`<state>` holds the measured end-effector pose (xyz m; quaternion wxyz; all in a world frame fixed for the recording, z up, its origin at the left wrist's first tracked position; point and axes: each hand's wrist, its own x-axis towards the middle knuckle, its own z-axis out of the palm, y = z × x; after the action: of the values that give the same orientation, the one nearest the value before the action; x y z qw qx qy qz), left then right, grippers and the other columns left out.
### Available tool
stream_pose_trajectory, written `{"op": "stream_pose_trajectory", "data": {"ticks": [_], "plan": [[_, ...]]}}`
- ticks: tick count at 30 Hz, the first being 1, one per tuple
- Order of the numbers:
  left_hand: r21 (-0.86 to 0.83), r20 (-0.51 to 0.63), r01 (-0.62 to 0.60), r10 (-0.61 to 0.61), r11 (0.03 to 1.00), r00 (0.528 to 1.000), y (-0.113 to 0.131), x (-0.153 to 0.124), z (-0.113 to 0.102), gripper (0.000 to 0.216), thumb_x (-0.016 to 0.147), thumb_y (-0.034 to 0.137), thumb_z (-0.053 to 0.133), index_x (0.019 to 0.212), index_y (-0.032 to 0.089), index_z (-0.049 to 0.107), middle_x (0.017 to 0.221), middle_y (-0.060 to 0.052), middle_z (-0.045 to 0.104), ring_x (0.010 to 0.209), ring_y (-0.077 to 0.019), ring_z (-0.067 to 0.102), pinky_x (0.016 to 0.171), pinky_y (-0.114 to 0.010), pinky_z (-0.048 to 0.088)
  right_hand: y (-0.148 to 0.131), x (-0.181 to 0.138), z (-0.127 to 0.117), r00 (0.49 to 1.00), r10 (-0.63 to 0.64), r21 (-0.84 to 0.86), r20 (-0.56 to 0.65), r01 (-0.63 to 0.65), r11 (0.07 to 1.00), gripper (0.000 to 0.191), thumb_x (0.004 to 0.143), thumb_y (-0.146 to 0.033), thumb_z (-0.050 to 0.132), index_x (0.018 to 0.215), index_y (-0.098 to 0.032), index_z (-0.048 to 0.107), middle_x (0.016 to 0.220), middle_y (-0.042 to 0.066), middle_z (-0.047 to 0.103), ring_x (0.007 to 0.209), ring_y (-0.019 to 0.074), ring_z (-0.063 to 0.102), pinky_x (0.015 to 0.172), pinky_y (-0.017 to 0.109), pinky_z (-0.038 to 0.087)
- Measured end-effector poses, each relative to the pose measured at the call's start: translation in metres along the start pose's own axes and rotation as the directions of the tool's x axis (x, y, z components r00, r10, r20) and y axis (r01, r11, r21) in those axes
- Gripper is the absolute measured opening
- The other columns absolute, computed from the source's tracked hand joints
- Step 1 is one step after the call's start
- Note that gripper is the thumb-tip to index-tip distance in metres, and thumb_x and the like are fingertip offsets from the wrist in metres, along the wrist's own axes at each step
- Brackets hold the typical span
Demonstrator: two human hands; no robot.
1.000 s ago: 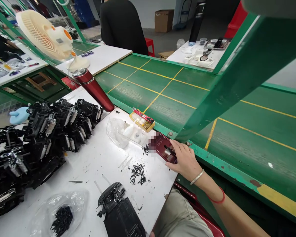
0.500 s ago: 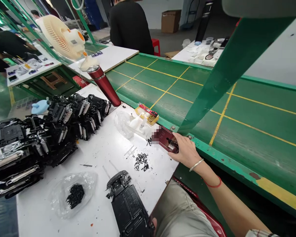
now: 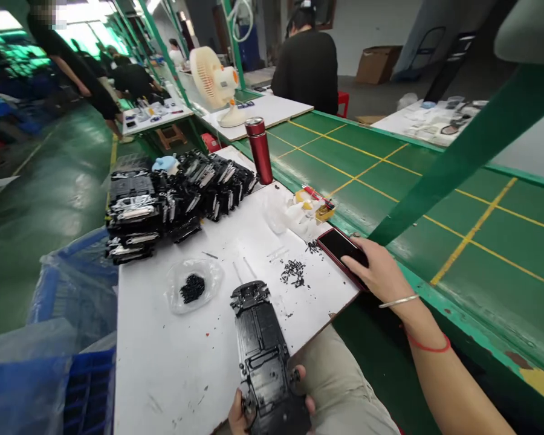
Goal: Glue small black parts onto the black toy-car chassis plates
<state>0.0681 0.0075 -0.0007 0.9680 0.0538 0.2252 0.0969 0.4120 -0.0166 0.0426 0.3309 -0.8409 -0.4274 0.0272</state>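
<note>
Left hand (image 3: 236, 417) at near table edge, fingers curled round tail of black chassis (image 3: 263, 344). Chassis flat on white table (image 3: 163, 362), nose pointing away.

Right hand (image 3: 383, 272) well off chassis, fingers together on phone (image 3: 340, 246); gripping or resting, cannot tell.

Loose screws (image 3: 292, 272) and screw bag (image 3: 193, 287) untouched. Chassis stack (image 3: 176, 196) beyond; this piece looks mid-work, not stacked.

The left hand (image 3: 236, 418) is mostly cut off by the bottom edge, behind the black car base (image 3: 260, 344). The right hand (image 3: 383, 275) hides one end of the red phone (image 3: 342, 246). The little black bits (image 3: 292, 272) are too small to tell.
</note>
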Motion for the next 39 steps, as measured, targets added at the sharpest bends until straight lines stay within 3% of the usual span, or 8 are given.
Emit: {"op": "stream_pose_trajectory", "data": {"ticks": [2, 4, 10, 15, 22, 26, 31, 39], "plan": [[-0.043, 0.03, -0.087, 0.089, 0.995, 0.996, -0.004, 0.006, -0.001, 0.059, 0.076, 0.059, 0.056, 0.123, 0.025, 0.065, 0.133, -0.007, 0.06, 0.121, -0.0403, 0.053, 0.088, -0.049, 0.05, -0.013, 0.018, 0.005, 0.999, -0.005, 0.298, -0.032, 0.015, 0.954, 0.045, 0.082, -0.047, 0.056, 0.117, -0.018, 0.057, 0.118, 0.015, 0.065, 0.108, 0.0286, 0.062, 0.097, 0.049, 0.047], [-0.11, 0.074, -0.176, 0.185, 0.978, 0.98, -0.007, 0.011, 0.002, 0.058, 0.083, 0.056, 0.049, 0.123, 0.018, 0.065, 0.133, -0.011, 0.06, 0.118, -0.0375, 0.057, 0.092, -0.048, 0.048, -0.024, 0.039, 0.02, 0.999, 0.006, 0.452, -0.038, 0.012, 0.892, 0.044, 0.081, -0.044, 0.054, 0.116, -0.016, 0.054, 0.115, 0.015, 0.066, 0.106, 0.0249, 0.064, 0.096, 0.045, 0.051], [-0.263, 0.117, -0.313, 0.352, 0.913, 0.929, -0.012, 0.023, 0.016, 0.062, 0.092, 0.056, 0.035, 0.126, 0.012, 0.062, 0.134, -0.018, 0.058, 0.123, -0.0345, 0.054, 0.101, -0.052, 0.041, -0.043, 0.082, 0.07, 0.998, 0.005, 0.495, -0.065, 0.028, 0.869, 0.038, 0.08, -0.034, 0.049, 0.114, -0.015, 0.048, 0.113, 0.017, 0.067, 0.104, 0.0229, 0.066, 0.092, 0.043, 0.054], [-0.273, 0.169, -0.354, 0.407, 0.894, 0.898, -0.008, 0.024, 0.018, 0.063, 0.093, 0.055, 0.029, 0.127, 0.013, 0.061, 0.138, -0.017, 0.054, 0.125, -0.0347, 0.052, 0.096, -0.051, 0.044, -0.053, 0.084, 0.075, 0.996, 0.023, 0.365, -0.084, 0.01, 0.931, 0.036, 0.079, -0.031, 0.051, 0.111, -0.015, 0.052, 0.108, 0.015, 0.069, 0.104, 0.0249, 0.066, 0.092, 0.043, 0.052], [-0.258, 0.223, -0.355, 0.413, 0.899, 0.883, -0.002, 0.025, 0.014, 0.076, 0.091, 0.067, 0.026, 0.13, 0.01, 0.058, 0.14, -0.016, 0.053, 0.117, -0.0292, 0.058, 0.093, -0.039, 0.047, -0.065, 0.096, 0.069, 1.0, -0.012, 0.053, -0.026, 0.013, 0.999, 0.024, 0.086, -0.042, 0.048, 0.09, -0.02, 0.057, 0.089, 0.014, 0.071, 0.094, 0.032, 0.065, 0.079, 0.04, 0.048], [-0.308, 0.176, -0.373, 0.438, 0.875, 0.882, 0.0, 0.028, 0.012, 0.076, 0.093, 0.065, 0.022, 0.127, 0.009, 0.06, 0.136, -0.016, 0.056, 0.113, -0.0282, 0.06, 0.094, -0.04, 0.046, -0.071, 0.103, 0.07, 0.998, -0.049, -0.097, 0.034, 0.052, 0.994, 0.026, 0.09, -0.042, 0.042, 0.09, -0.02, 0.055, 0.083, 0.013, 0.07, 0.086, 0.0315, 0.065, 0.073, 0.036, 0.044], [-0.341, 0.131, -0.366, 0.43, 0.866, 0.893, 0.004, 0.032, 0.009, 0.075, 0.09, 0.066, 0.032, 0.123, 0.006, 0.063, 0.134, -0.018, 0.058, 0.113, -0.0303, 0.059, 0.095, -0.04, 0.044, -0.078, 0.105, 0.07, 0.992, -0.092, -0.218, 0.09, 0.109, 0.97, 0.029, 0.092, -0.043, 0.039, 0.093, -0.019, 0.056, 0.082, 0.013, 0.069, 0.079, 0.0297, 0.065, 0.067, 0.033, 0.041], [-0.368, 0.21, -0.322, 0.415, 0.872, 0.885, 0.005, 0.033, 0.008, 0.077, 0.083, 0.07, 0.044, 0.125, 0.008, 0.061, 0.133, -0.014, 0.059, 0.115, -0.0305, 0.056, 0.093, -0.041, 0.045, -0.082, 0.107, 0.071, 0.986, -0.085, -0.37, 0.142, 0.133, 0.92, 0.032, 0.095, -0.037, 0.038, 0.1, -0.014, 0.058, 0.083, 0.016, 0.069, 0.076, 0.0307, 0.065, 0.065, 0.033, 0.039]]}}
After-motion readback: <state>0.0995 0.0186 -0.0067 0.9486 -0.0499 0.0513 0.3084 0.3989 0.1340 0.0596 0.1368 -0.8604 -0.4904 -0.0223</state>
